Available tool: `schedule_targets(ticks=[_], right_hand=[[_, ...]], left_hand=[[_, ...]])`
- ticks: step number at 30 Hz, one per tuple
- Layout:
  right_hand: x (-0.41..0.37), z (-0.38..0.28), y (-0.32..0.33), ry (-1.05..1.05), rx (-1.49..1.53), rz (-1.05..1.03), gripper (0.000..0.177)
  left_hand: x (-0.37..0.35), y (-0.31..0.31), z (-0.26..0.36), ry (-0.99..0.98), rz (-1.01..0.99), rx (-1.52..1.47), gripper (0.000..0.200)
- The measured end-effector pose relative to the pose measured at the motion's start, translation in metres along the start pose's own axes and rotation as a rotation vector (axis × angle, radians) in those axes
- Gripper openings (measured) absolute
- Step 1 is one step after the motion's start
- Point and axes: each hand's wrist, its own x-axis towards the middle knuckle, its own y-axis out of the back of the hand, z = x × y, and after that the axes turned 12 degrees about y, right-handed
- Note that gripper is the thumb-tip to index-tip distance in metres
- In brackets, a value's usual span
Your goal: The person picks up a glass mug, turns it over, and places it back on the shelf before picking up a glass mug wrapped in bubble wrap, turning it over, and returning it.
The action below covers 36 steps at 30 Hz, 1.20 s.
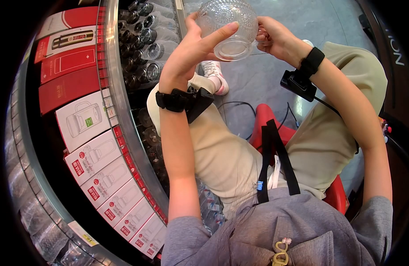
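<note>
A clear, embossed round glass vessel is held up at the top centre, with its narrower round foot or rim facing me. My left hand wraps its left side, the thumb lying across the glass. On the vessel's right side, the bent fingers of my right hand grip its edge; whether they hold a handle cannot be made out. Black straps with small devices sit on both my wrists.
A shelf at left holds red boxes and white boxes behind a wire rail. Wrapped glassware with dark lids stands on the lower shelf. A red stool is under me, with black cables on the grey floor.
</note>
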Motion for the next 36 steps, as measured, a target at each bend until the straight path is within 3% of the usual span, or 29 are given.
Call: schedule_targets(ticks=[36], right_hand=[[0.001,0.0015,-0.0003,-0.018,0.024,0.021,0.029]], left_hand=[[0.0,0.0002,-0.0005,0.015,0.001,0.006,0.107]])
